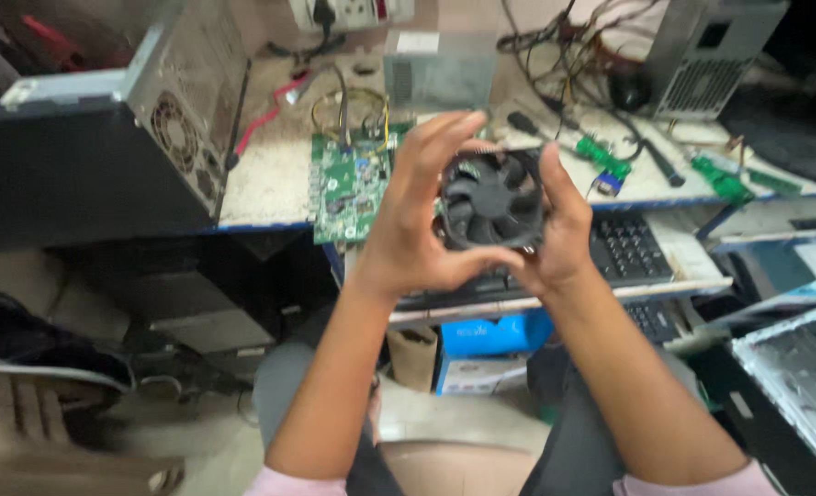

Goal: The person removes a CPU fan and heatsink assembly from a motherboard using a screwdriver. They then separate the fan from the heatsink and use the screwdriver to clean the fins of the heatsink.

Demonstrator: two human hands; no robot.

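A big computer case (pixel 105 129) lies on its side at the far left, with a round vent on its metal back. It rests on a dusty white work table (pixel 261 184). Next to it on the table lies a red cable (pixel 270 115). Then comes a green circuit board (pixel 348 188) with yellow wires looping up behind it.

In the middle, two bare hands hold a round black fan (pixel 492 199) up in the air, above the table edge and in front of the board. The fan blades face the camera. The left hand (pixel 417 220) wraps around the fan's left side, with its fingers curled over the top and its thumb under the bottom. The right hand (pixel 559 230) holds the right side, with the thumb pressed on the rim. Both hands are closed tight on the fan.

Behind the fan stands a grey metal box (pixel 440 69). Just to the right of the hands, a black keyboard (pixel 628 248) sits on a lower shelf. A blue box (pixel 495 335) sits under it. Further right on the table lie green memory sticks (pixel 720 179) and a tangle of black cables (pixel 601 101). Another grey computer case (pixel 711 55) stands at the back right. At the far right edge lies an open metal case (pixel 798 377).
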